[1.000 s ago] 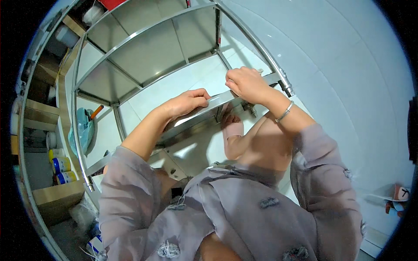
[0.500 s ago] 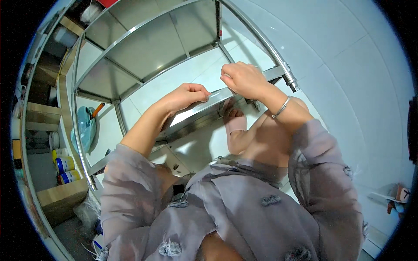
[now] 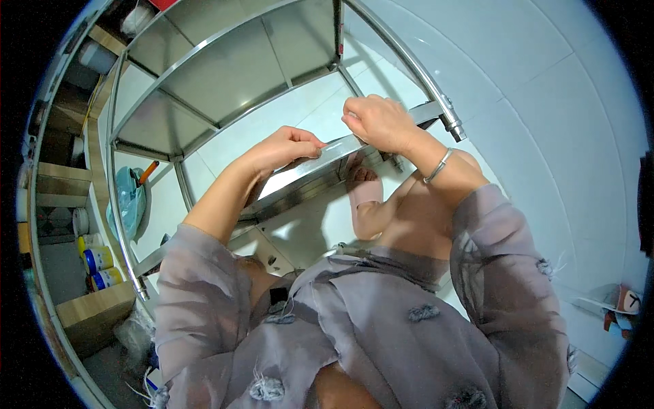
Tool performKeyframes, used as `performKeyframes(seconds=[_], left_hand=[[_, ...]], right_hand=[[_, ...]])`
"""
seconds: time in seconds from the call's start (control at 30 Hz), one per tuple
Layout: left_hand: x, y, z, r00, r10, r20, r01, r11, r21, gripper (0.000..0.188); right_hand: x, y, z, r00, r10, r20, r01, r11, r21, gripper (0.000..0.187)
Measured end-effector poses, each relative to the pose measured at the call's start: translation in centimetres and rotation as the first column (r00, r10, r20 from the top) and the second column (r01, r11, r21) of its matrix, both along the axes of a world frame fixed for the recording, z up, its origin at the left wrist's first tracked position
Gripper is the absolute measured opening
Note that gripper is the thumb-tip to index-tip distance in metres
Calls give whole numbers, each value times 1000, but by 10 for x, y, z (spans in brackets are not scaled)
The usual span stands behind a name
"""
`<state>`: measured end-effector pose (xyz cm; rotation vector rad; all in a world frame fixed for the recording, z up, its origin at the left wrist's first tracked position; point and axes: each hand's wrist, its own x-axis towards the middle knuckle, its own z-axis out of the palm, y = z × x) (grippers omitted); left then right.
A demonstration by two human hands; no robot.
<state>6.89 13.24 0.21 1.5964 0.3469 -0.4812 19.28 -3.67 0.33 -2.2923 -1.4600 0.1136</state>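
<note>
A stainless steel rack with several tube-framed shelves stands in front of me. My left hand (image 3: pixel 281 149) is closed on the rim of the nearest metal shelf (image 3: pixel 289 180), its thumb and forefinger pressed together. Further right along that rim, my right hand (image 3: pixel 379 124) is curled, its fingertips mostly hidden. Whether a thin piece is pinched in either hand, I cannot make out. A round steel post (image 3: pixel 405 54) with a threaded-looking end rises beyond my right hand. Larger shelf panels (image 3: pixel 228 71) lie farther off.
Wooden cubbies (image 3: pixel 95 303) along the left hold several yellow-and-blue cans (image 3: pixel 99 260). A teal plastic bag (image 3: pixel 126 204) with an orange handle (image 3: pixel 148 172) sits on the floor by the left post. My foot in a pink slipper (image 3: pixel 365 198) is below the shelf. A pale tiled wall (image 3: pixel 545 136) curves along the right.
Both hands keep their place on the shelf rim. The rack and my left hand appear shifted very slightly left and up in the picture.
</note>
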Motion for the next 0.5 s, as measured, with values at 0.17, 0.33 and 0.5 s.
performKeyframes(seconds=[0.17,0.33,0.5], left_hand=[[1,0,0,1000,-5,15,5,999,47,26],[-16,14,7,993,-75,-89,62,989,-134,42],[-42,29,4,964,-156,-214,184,975,120,51]], right_hand=[[-1,1,3,999,-34,-22,33,999,-34,20],[-3,3,0,999,-43,-15,44,998,39,20],[-26,7,-13,976,-94,197,24,944,331,12]])
